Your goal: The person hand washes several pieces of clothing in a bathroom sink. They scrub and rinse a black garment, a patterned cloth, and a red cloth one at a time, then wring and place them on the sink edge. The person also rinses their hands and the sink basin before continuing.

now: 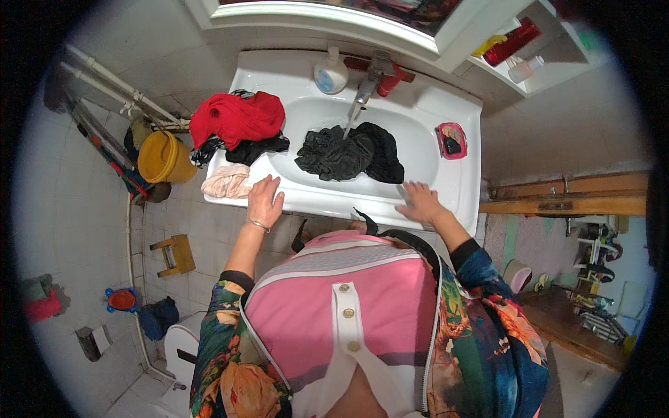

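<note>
Both hands rest near the front edge of a white washbasin (313, 201). My left hand (265, 201), a bracelet at its wrist, has its fingers spread beside a light pink cloth (226, 181). My right hand (422, 204) lies with fingers apart, just right of the dark garment's lower edge. In the bowl, a black garment (334, 155) sits crumpled under a stream of water from the metal faucet (367, 86), and its right part (384, 157) spreads flatter. A red knitted garment (240, 117) lies on a black cloth (256, 150) on the basin's left side. Neither hand holds anything.
Behind the bowl stand a white pump bottle (331, 73) and a red cup (389, 81). A pink soap dish (452, 141) is on the right rim. A yellow bucket (166, 157) and a small wooden stool (175, 256) stand at left. A mirror cabinet frame (334, 21) overhangs the back.
</note>
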{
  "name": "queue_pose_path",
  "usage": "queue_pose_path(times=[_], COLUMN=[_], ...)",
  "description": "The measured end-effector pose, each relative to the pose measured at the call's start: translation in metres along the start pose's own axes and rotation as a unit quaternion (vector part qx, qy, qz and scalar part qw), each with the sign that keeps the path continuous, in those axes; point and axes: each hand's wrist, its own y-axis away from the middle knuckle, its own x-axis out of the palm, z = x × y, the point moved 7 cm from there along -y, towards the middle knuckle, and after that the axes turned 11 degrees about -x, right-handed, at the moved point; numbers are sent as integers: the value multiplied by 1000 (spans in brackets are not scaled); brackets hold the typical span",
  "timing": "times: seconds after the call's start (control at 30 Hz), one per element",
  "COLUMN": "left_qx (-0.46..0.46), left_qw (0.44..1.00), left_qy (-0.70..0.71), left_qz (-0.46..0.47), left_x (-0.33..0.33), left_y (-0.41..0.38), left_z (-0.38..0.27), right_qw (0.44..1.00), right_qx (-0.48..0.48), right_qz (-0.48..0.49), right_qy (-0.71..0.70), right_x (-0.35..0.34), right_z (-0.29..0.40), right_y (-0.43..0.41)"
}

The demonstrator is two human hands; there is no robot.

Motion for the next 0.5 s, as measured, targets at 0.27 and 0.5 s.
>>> queue_pose_path(times=[0.27, 0.5], left_qx=[30, 58], left_qw=[990, 985], left_qy=[-140, -161], left_qz=[-21, 12], left_x=[0, 10], left_y=[-8, -6], left_z=[-22, -29], right_qw=[989, 990], right_qx=[-80, -73], right_qz=[-114, -103], right_qy=[49, 56], right_x=[18, 23], right_z=[14, -7], right_y=[48, 48])
